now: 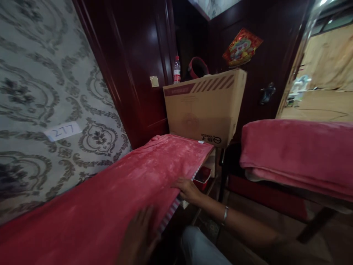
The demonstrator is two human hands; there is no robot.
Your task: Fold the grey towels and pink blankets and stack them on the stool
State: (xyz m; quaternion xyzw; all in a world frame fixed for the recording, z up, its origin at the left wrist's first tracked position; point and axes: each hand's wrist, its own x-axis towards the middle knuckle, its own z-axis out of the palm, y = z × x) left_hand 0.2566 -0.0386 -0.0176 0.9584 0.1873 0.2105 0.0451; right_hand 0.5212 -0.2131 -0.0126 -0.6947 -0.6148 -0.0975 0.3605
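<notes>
A pink plush cloth (143, 173) covers a long low surface running along the wall, with a striped edging (169, 215) hanging at its near side. My right hand (189, 189), with a silver bracelet on its wrist, rests on the cloth at the near edge, fingers stretched over the top; its thumb is hard to make out. Nearer to me, my left hand (138, 230) lies on the cloth with fingers extended, blurred by motion. Some wrinkles run across the cloth, and a small white tag (201, 142) shows at its far edge.
A large cardboard box (201, 106) stands beyond the cloth's far end, near a plastic bottle (177, 70). Below the edge is a red container (202, 178). Folded pink cloth (298, 154) lies on a dark-framed seat to the right. Patterned wallpaper (55, 73) lines the left.
</notes>
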